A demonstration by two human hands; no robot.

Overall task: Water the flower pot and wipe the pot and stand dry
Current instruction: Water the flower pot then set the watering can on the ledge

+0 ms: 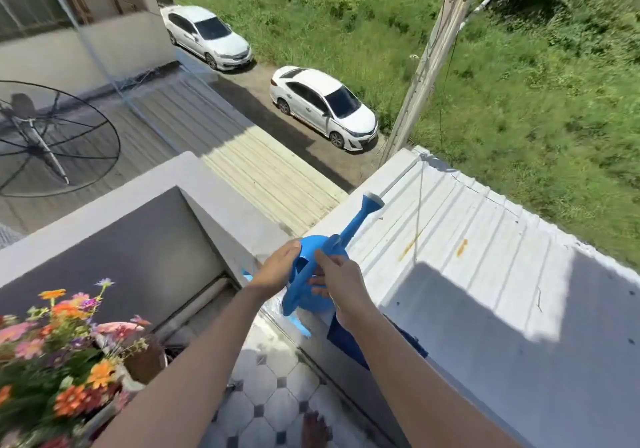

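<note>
A blue plastic watering can (313, 304) sits on the balcony ledge (346, 337), its spout (360, 219) pointing up and away over the white roof. My left hand (277, 267) grips the can's left side. My right hand (341, 285) holds its handle from the right. A pot of orange, pink and purple flowers (62, 361) stands at the lower left, well apart from the can. A dark blue cloth (349, 343) hangs over the ledge under my right forearm. The stand is mostly hidden by the flowers.
The balcony's grey parapet wall (145, 205) runs behind the flowers. A tiled floor (277, 395) lies below, with a bare foot (313, 430) at the bottom. A white metal roof (467, 274) is right of the ledge. Two white cars are parked far below.
</note>
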